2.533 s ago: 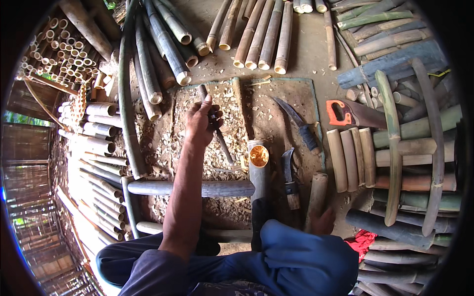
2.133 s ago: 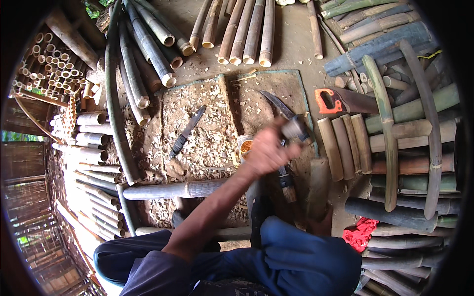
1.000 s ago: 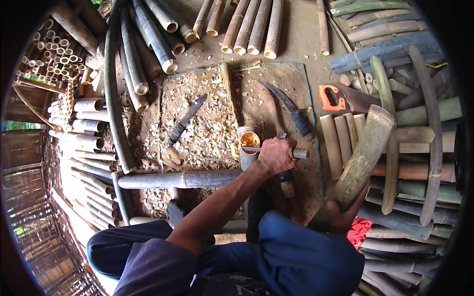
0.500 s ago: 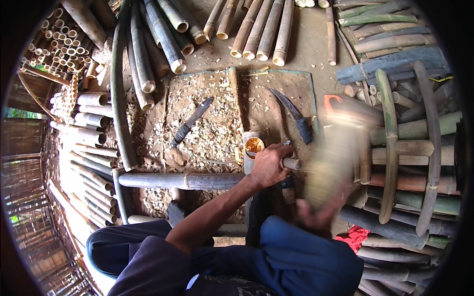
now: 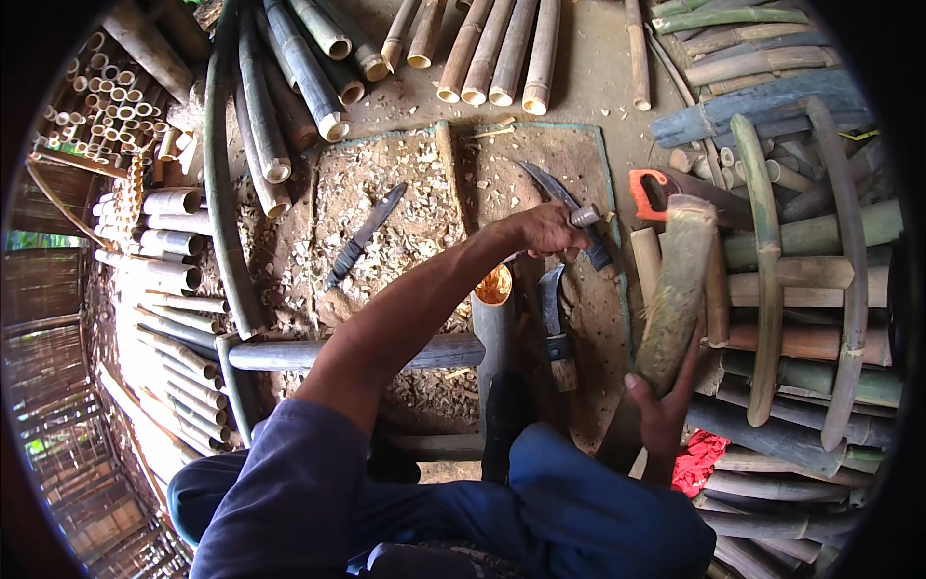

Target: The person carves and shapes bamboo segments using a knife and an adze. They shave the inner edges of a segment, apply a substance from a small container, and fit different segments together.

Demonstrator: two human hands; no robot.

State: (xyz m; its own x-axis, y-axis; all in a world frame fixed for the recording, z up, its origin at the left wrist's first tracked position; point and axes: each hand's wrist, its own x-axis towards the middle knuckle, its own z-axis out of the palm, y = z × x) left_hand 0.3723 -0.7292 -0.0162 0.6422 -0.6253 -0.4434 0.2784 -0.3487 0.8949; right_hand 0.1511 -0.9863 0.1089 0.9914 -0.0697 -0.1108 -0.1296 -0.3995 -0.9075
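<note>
In the upper left of the frame, cut bamboo tubes [image 5: 114, 101] are stacked with their round ends showing; below them, at the left, more bamboo sections [image 5: 174, 280] lie in a pile. Left of centre, a straight knife [image 5: 365, 236] with a dark wrapped handle rests slantwise on pale wood chips [image 5: 410, 207]. A dark bamboo pole [image 5: 289, 355] runs crosswise below it, meeting a bamboo tube [image 5: 496, 333] near the centre, whose open end shows orange inside. The left hand [image 5: 550, 232], its arm rising from the lower left, is just above that opening, its grip clenched around a narrow tool [image 5: 585, 216] whose blunt end juts out to the right. Just right of the tube lies a hooked knife [image 5: 554, 323]; above it, a curved knife [image 5: 555, 188] lies partly behind the left hand. Farther right, the right hand [image 5: 664, 410] has its grip around a thick bamboo piece [image 5: 677, 299], tilted with its top end toward the upper right, in front of an orange-handled saw [image 5: 709, 196]. At the lower right, a red cloth [image 5: 699, 465] lies beside bamboo lengths.
</note>
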